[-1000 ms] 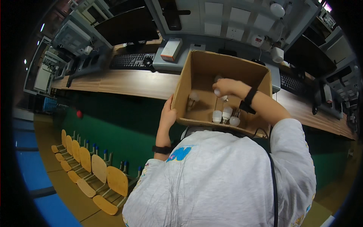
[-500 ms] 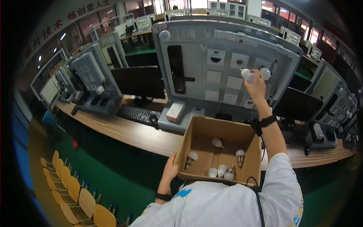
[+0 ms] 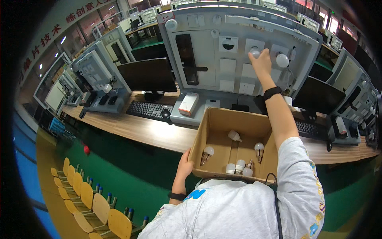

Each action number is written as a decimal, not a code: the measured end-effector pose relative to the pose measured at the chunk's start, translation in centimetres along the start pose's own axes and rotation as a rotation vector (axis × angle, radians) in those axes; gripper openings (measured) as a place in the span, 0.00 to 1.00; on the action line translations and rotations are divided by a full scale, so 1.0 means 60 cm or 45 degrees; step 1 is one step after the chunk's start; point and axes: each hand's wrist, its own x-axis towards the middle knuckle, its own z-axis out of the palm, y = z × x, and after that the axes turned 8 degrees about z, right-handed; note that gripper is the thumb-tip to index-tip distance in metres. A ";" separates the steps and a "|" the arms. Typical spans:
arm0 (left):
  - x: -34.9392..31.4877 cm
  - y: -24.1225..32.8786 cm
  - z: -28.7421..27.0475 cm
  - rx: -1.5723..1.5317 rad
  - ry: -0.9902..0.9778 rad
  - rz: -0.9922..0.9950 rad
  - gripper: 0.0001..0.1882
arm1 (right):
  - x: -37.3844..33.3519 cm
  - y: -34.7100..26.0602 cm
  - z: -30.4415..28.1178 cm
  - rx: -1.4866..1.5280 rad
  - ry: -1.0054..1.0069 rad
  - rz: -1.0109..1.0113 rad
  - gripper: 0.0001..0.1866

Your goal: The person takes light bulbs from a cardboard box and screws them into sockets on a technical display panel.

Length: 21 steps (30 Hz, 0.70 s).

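My right hand (image 3: 262, 65) is closed round a white light bulb (image 3: 254, 52), which it holds up against a square white socket plate on the grey upright panel (image 3: 211, 44). Whether the bulb's base is inside the socket is hidden. Just right of it, another white bulb (image 3: 282, 60) sits in its own socket. My left hand (image 3: 184, 165) grips the left side of an open cardboard box (image 3: 199, 137) held against my body. Several loose bulbs lie in the box, among them one bulb (image 3: 234, 136) by the far wall and another bulb (image 3: 259, 150) at the right.
Below the panel, a small white-and-orange box (image 3: 189, 104) stands on a grey ledge. A monitor (image 3: 148, 79) and keyboard (image 3: 149, 110) are on the wooden desk to the left; another monitor (image 3: 320, 88) is at the right. Yellow chairs (image 3: 87, 195) line the lower left.
My right hand has carried its bulb from in front of the panel to the middle socket plate. The view has shifted, and my left hand stays on the box.
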 end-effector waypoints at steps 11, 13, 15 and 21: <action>-0.014 0.019 0.003 0.002 -0.032 -0.011 0.34 | 0.036 0.023 0.040 2.073 -0.785 1.545 0.31; -0.014 -0.005 -0.007 0.049 -0.006 -0.002 0.34 | 0.034 0.007 0.030 1.883 -0.599 1.549 0.31; -0.011 0.008 -0.004 0.090 -0.007 0.007 0.35 | 0.029 -0.009 0.030 1.757 -0.541 1.439 0.30; -0.007 -0.006 -0.003 -0.029 -0.046 0.023 0.35 | 0.042 0.010 0.046 1.624 -0.509 1.272 0.28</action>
